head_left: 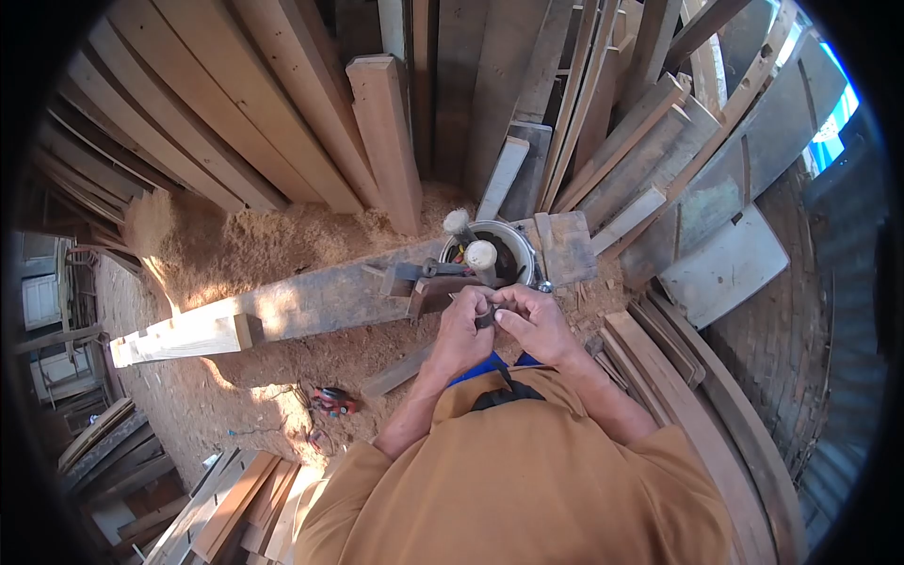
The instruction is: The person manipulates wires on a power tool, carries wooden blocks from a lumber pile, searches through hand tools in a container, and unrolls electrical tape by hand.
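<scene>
My left hand [460, 331] and my right hand [535, 322] meet in front of my body, fingers bent and pressed together. Between them is a small dark piece [485, 318], partly covered by the fingers; its kind cannot be made out. Just beyond my left hand, a brown wooden block that looks like a hand plane [439, 292] lies on the plank bench [320, 299]. A round white bucket [524, 252] stands past my fingertips, with tools in it. Two pale, rounded knobs, one of them a whitish knob [480, 254], rise at the bucket.
Tall boards [282, 85] lean along the back, above heaped sawdust [254, 235]. A squared timber [184, 341] lies on the bench's left end. On the floor at left sits a red power tool [334, 402] with a cord. Stacked planks [678, 377] flank my right side.
</scene>
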The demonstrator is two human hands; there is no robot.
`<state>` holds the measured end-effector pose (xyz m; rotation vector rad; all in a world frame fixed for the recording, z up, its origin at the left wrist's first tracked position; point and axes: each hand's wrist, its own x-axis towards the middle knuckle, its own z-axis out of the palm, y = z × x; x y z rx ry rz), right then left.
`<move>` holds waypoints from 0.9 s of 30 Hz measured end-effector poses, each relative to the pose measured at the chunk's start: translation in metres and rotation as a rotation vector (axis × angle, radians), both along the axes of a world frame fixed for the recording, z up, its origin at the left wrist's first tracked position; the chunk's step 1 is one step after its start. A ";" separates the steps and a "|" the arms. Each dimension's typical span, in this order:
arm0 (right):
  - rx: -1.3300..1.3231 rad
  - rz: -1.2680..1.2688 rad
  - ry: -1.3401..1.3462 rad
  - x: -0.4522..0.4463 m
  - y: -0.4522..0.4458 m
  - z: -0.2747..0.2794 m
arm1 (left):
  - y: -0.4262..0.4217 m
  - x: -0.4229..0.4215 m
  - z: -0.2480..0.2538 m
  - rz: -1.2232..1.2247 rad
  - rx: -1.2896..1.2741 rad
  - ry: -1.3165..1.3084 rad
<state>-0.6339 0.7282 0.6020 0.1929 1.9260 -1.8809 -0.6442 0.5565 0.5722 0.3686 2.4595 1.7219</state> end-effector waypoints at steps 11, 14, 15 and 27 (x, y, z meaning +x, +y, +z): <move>0.100 0.067 0.150 -0.004 0.016 0.006 | -0.006 0.010 0.017 -0.086 0.333 -0.282; 0.152 0.075 0.179 -0.006 0.017 0.023 | -0.009 0.009 0.006 -0.102 0.279 -0.266; 0.176 0.071 0.201 -0.007 0.016 0.028 | -0.009 0.008 0.006 -0.095 0.271 -0.280; 0.467 0.072 0.324 -0.008 0.011 0.026 | 0.005 0.005 0.011 -0.070 0.066 -0.017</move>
